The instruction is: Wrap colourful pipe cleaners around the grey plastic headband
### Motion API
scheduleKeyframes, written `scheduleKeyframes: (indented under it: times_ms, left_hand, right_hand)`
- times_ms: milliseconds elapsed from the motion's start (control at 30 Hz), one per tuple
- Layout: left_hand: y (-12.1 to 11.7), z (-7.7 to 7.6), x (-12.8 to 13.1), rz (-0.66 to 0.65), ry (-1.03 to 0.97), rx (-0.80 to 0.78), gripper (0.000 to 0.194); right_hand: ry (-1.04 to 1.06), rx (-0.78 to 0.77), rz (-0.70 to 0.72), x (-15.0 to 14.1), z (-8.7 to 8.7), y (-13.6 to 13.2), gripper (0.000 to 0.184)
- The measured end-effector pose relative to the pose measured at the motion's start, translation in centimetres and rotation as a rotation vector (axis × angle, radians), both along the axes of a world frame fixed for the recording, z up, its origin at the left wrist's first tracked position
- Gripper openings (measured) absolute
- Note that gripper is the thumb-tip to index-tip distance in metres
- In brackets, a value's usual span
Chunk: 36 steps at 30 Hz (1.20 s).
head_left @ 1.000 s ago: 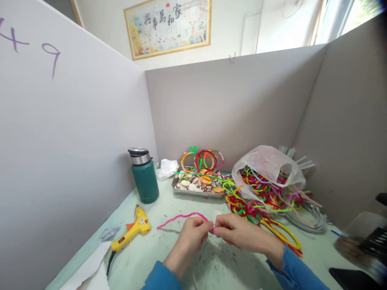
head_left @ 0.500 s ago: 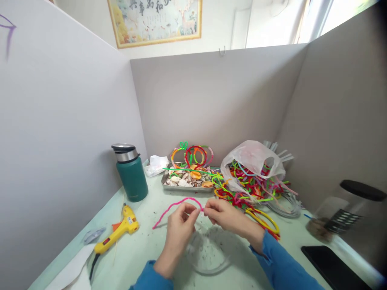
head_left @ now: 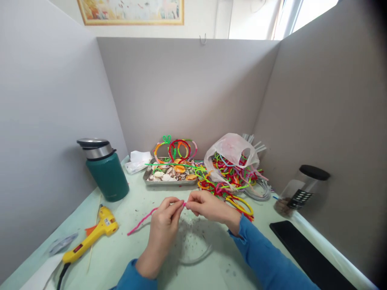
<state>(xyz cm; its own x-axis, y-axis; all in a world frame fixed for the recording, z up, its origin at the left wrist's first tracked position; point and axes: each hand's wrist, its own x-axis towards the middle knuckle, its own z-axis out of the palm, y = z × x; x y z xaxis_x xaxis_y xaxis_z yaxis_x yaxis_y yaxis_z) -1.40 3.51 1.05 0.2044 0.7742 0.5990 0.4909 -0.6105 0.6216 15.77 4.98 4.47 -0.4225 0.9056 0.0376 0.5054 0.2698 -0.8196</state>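
Observation:
A pink pipe cleaner [head_left: 141, 222] is pinched between the fingertips of my left hand [head_left: 165, 223], its free end trailing out to the left above the table. My right hand [head_left: 205, 207] is closed on the short pink end close beside the left fingertips. Below the hands curves a pale translucent tube [head_left: 198, 259]; its upper part is faint, and I cannot tell whether it reaches up into my fingers. Behind the hands, several hoops [head_left: 179, 151] wrapped in coloured pipe cleaners stand at a metal tray [head_left: 171, 183] of shells.
A yellow glue gun [head_left: 90, 239] and a green bottle [head_left: 107, 177] stand to the left. Right of the tray, a plastic bag [head_left: 228, 147] spills pipe cleaners beside a grey coil [head_left: 261, 191]. Farther right are a lidded jar [head_left: 302, 189] and a black phone-like slab [head_left: 305, 249]. Grey panels enclose the table.
The view has shifted right and tipped down. My hands have drawn closer together at the pink pipe cleaner, and its arched middle now lies hidden behind my left hand.

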Motion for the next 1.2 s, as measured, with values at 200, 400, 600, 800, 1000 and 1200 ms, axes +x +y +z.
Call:
scheduleKeyframes:
  times_ms: [200, 400, 600, 800, 1000, 1200]
  left_hand:
    - [-0.2, 0.8, 0.2, -0.104, -0.127, -0.435, 0.023]
    - [-0.2, 0.7, -0.2, -0.435, -0.455, -0.967, 0.028]
    - [-0.5, 1.0, -0.3, -0.486, -0.403, -0.964, 0.012]
    - [-0.3, 0.4, 0.1, -0.035, 0.052, -0.307, 0.007]
    - [-0.6, 0.6, 0.1, -0.029, 0.130, -0.148, 0.011]
    - [-0.5, 1.2, 0.1, -0.133, -0.130, -0.541, 0.031]
  right_hand:
    - [-0.011, 0.051, 0.063, 0.6, 0.3, -0.1, 0.021]
    - [-0.013, 0.052, 0.121, 0.7, 0.5, -0.2, 0.021]
    - [-0.007, 0.040, 0.094, 0.8, 1.0, -0.3, 0.022]
    - [-0.075, 0.022, 0.047, 0.2, 0.6, -0.3, 0.021]
    - [-0.094, -0.027, 0.017, 0.1, 0.4, -0.2, 0.019]
    - [-0.105, -0.008, 0.001, 0.3, 0.4, -0.2, 0.019]
